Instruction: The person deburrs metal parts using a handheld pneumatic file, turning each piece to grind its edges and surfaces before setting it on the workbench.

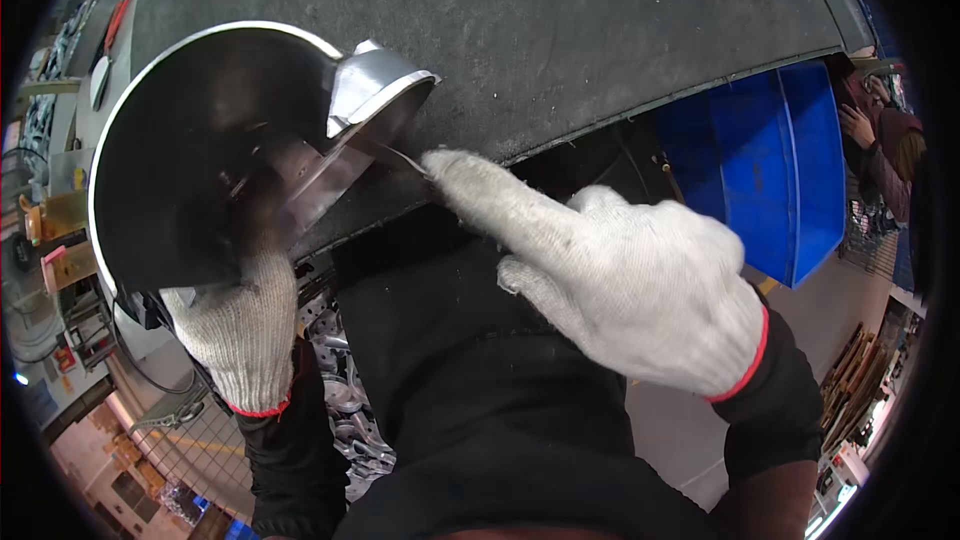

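Large round shiny metal bowl-shaped shell at near left table edge; left gloved hand grasps lower rim; right gloved hand pinches thin metal sliver at spout. Stiff, slick, sharp-edged; probably light

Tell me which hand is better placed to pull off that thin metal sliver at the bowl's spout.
Right, probably. The right hand already has its fingertips on the thin sliver beside the spout. The left hand is occupied gripping the metal bowl at its lower rim.

Dark grey workbench, blue plastic bin beside it, pale floor
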